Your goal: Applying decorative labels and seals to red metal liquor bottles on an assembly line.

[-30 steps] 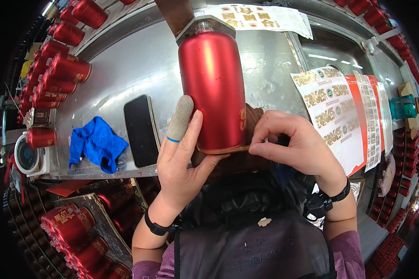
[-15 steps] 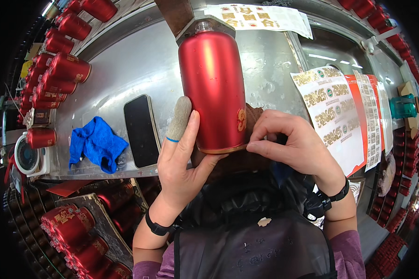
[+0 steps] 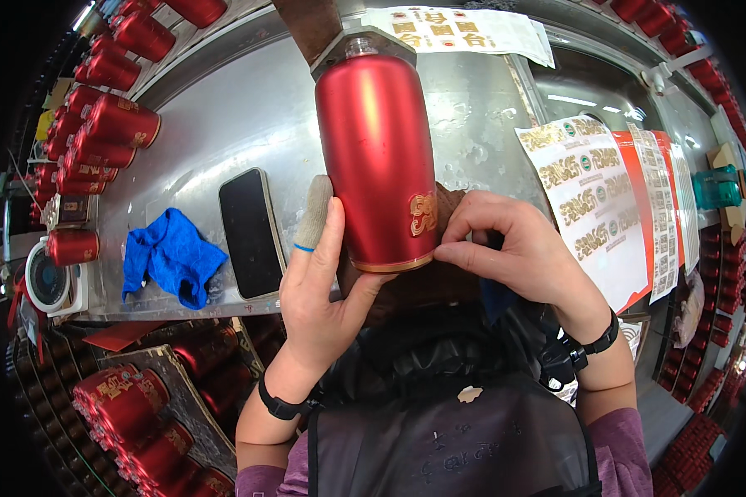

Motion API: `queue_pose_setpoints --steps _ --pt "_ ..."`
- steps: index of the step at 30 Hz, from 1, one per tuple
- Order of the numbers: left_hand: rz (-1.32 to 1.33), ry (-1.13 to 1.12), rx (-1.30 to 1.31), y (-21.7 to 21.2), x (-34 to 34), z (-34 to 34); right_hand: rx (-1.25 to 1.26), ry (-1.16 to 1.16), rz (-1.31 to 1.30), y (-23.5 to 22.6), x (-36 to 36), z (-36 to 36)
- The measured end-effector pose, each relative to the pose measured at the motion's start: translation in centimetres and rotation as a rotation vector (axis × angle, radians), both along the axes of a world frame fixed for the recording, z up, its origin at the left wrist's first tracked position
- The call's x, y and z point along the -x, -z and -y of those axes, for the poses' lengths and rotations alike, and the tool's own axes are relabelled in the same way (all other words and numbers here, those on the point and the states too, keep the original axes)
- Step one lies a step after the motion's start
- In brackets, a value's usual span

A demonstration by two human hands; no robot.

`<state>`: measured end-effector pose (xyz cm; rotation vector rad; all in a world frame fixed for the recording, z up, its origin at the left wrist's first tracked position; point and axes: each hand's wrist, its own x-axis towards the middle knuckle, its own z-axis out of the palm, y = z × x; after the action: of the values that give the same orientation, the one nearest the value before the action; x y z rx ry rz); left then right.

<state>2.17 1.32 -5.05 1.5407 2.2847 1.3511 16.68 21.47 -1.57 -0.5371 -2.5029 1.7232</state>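
Observation:
A tall red metal canister lies lengthwise on a brown pad over the steel table, its silver neck pointing away from me. My left hand, with a grey cot on the index finger, cups the canister's near left side and bottom rim. My right hand pinches its fingertips against the canister's lower right side, beside a small gold sticker on the red wall. What the right fingertips pinch is too small to tell.
A black phone and a blue cloth lie left of my hand. Sheets of gold stickers lie at right, another sheet at the far edge. Several red canisters line the left side, and more sit in a tray below.
The canister has turned slightly, so the gold sticker faces the camera more. My right fingertips have shifted a little along its lower side. The left hand has stayed in place.

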Motion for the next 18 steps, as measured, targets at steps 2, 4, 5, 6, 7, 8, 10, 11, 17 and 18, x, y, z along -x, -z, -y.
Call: queue_pose_setpoints --steps 2,4,5,6,7,8,10,11,17,18 --pt "0.015 0.009 -0.010 0.2 0.1 0.3 -0.028 0.014 0.015 -0.1 -0.1 -0.1" --pt "0.065 0.006 0.033 0.2 0.1 0.6 0.000 0.036 0.047 -0.3 -0.3 -0.3" --pt "0.063 0.007 0.034 0.2 0.2 0.6 0.027 0.057 0.079 -0.4 -0.3 -0.3" --pt "0.055 0.015 0.046 0.3 0.3 0.6 0.028 0.058 0.077 -0.5 -0.3 -0.3" --pt "0.048 0.024 0.059 0.3 0.5 0.6 0.067 0.076 0.104 -0.6 -0.3 -0.3" --pt "0.046 0.025 0.060 0.3 0.5 0.6 0.105 0.094 0.131 -0.8 -0.3 -0.2" --pt "0.046 0.045 0.086 0.1 0.6 0.7 0.130 0.096 0.127 -1.1 -0.1 0.0" --pt "0.043 0.046 0.087 0.0 0.5 0.6 0.153 0.097 0.125 -1.3 0.0 0.1" --pt "0.348 0.059 0.017 -0.4 -0.5 -1.2 0.160 0.085 0.138 -0.8 0.5 0.2" --pt "0.343 0.035 0.011 -0.2 -0.5 -1.3 0.165 0.090 0.136 -0.5 0.5 0.2"
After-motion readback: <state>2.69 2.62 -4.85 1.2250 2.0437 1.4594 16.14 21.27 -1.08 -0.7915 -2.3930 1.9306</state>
